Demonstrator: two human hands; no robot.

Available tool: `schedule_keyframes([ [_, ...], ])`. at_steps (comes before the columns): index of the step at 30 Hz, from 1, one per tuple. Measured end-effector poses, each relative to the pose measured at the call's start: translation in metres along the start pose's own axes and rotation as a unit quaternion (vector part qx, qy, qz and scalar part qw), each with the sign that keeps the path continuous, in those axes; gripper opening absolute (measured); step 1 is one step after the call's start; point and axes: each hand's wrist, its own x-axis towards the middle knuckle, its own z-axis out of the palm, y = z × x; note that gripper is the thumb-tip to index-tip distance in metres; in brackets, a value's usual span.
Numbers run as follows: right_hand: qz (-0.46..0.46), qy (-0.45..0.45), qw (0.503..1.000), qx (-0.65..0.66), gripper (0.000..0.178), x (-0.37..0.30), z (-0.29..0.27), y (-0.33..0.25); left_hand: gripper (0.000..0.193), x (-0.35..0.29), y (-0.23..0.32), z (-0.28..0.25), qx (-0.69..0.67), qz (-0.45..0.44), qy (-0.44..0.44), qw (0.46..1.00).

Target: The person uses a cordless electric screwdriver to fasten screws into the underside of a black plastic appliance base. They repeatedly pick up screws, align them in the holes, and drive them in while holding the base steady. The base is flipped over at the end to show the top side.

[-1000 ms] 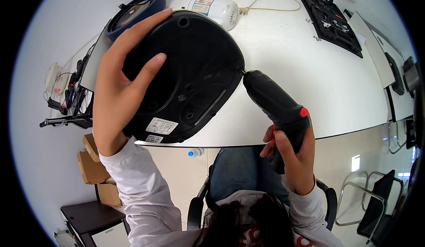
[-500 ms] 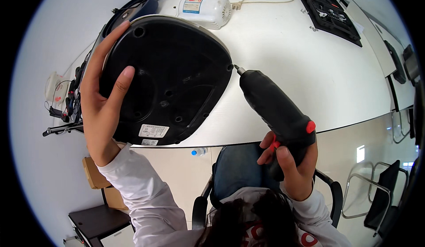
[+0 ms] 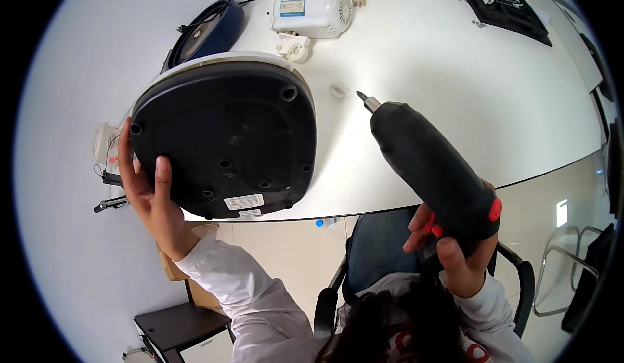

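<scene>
- At the left of the tabletop, the black base is tilted, left grip holding its side.
- Right grip is wrapped round the power screwdriver, bit clear of the base.
- Kinda iffy one-handed: if the left slips, base could tip.

We see a white, long-sleeved fabric top and blue denim trousers.
Near the frame's bottom edge we make out red markings on the top; its creased cuffs leave the left hand and right hand bare.
</scene>
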Motion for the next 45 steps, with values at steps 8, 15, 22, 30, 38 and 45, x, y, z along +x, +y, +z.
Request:
schedule_keyframes([
  [8, 0.014, 0.009, 1.0, 0.001, 0.057, 0.001, -0.002, 0.002, 0.062, -0.009, -0.003, 0.004, -0.023, -0.016, 0.045, 0.999],
  [15, 0.034, -0.012, 0.999, 0.02, 0.058, 0.003, -0.002, 0.002, 0.062, -0.01, -0.001, 0.007, -0.036, -0.026, 0.046, 0.998],
  [22, 0.027, -0.013, 0.999, 0.029, 0.059, 0.014, 0.009, 0.003, 0.06, -0.012, -0.017, -0.005, -0.009, 0.001, 0.033, 0.999],
  [30, -0.13, 0.007, 0.903, -0.409, 0.068, 0.042, 0.004, 0.017, 0.062, -0.014, -0.018, -0.007, -0.013, 0.007, 0.049, 0.999],
  [38, -0.169, -0.018, 0.693, -0.701, 0.074, 0.066, -0.022, 0.028, 0.059, -0.004, -0.007, 0.003, -0.035, -0.012, 0.06, 0.998],
  [45, -0.154, -0.023, 0.648, -0.746, 0.07, 0.077, -0.022, 0.029, 0.057, 0.007, -0.007, -0.002, -0.056, -0.033, 0.064, 0.996],
])
